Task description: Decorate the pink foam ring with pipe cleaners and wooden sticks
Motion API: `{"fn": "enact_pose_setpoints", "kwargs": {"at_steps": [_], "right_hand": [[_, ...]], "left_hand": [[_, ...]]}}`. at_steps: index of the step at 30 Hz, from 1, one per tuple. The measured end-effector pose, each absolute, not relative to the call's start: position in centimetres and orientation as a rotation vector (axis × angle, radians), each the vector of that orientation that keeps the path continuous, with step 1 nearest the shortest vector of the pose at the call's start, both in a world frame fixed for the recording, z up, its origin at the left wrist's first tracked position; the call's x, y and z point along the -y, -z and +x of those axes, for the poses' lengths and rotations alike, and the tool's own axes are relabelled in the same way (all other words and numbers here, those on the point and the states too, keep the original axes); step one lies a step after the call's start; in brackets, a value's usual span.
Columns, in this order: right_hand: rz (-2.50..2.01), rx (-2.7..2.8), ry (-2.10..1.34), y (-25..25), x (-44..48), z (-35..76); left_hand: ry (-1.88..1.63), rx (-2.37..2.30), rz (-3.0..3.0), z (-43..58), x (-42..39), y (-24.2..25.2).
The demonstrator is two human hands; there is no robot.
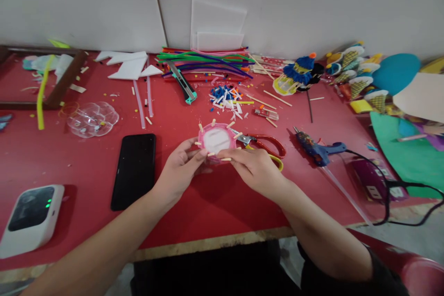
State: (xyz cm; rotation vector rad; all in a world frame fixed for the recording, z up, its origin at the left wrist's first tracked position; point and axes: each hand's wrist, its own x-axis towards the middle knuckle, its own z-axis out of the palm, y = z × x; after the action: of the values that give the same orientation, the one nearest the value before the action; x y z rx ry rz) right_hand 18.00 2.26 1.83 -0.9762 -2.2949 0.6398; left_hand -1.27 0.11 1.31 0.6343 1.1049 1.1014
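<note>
A small round craft piece [217, 139] with a white centre, a pink rim and several short wooden sticks around its edge is held above the red table. My left hand [182, 166] grips its left side, thumb on the near rim. On the right, my right hand [255, 169] has its fingers closed at the near right rim, by a short stick. Red-handled scissors [268, 143] lie just behind my right hand, with a yellow handle beside them.
A black phone [133, 171] and a white device [33, 217] lie left. A blue glue gun [317, 148] with a cable is right. Behind are a cutter [182, 82], pipe cleaners [208, 62], scraps [227, 97] and a blue pompom figure [298, 71].
</note>
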Motion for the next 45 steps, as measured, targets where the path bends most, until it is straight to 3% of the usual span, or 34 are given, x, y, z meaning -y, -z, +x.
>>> {"fn": "enact_pose_setpoints", "kwargs": {"at_steps": [8, 33, 45], "right_hand": [[-0.907, 2.231, -0.72, -1.7, -2.2, 17.7], [-0.954, 2.196, -0.376, -1.2, -1.2, 17.3], [-0.988, 2.05, -0.454, -1.5, -1.3, 16.9]], "left_hand": [[-1.144, -1.08, 0.699, -1.2, 0.0, -1.1], [-1.184, -1.149, 1.007, -0.9, 0.4, -1.8], [-1.252, -1.078, 0.886, -1.0, 0.7, -0.9]]}}
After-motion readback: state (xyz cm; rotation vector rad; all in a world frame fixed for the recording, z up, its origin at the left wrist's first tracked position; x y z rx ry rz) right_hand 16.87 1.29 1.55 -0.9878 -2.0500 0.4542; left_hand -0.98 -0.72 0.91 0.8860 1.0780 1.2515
